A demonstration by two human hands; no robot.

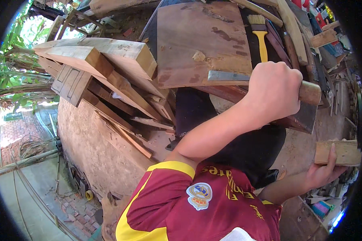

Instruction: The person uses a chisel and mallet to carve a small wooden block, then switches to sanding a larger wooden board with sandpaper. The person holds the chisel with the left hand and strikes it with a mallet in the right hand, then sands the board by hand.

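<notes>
My left hand is closed in a fist around a chisel. The wooden handle sticks out on the right of the fist, and the flat steel blade points left. That blade lies along the near edge of a brown wooden board; whether it touches the wood I cannot tell. Low on the right, my right hand grips a rectangular wooden block, held away from the board. A small wood chip rests on the board's surface.
A yellow-handled paintbrush lies right of the board, beside wooden-handled tools. Thick timber beams are stacked on the left, with a small marked board against them. Another wood block sits at the far right.
</notes>
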